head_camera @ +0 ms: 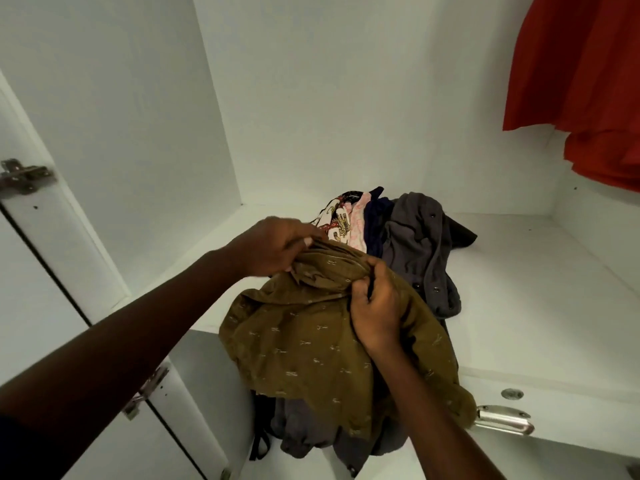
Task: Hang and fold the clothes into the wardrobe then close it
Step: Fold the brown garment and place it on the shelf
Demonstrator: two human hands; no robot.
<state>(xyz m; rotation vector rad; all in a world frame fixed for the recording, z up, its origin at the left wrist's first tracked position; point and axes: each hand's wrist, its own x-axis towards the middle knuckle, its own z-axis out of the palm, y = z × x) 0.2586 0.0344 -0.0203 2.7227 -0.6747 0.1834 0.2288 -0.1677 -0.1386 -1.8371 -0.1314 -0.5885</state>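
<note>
Olive shirt point(311, 344): soft, light, limp; draped over the wardrobe shelf point(540, 306) front edge.
Left hand point(273, 245): pinched its bunched top.
Right hand point(375, 306): gripped the same fold.
Best hold: probably collar or shoulders.

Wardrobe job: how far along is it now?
Done: a red garment hangs at the right. In hand: the left hand and right hand grip the olive shirt. Left: the crumpled pile behind it, and the wardrobe door, which stands open.
</note>
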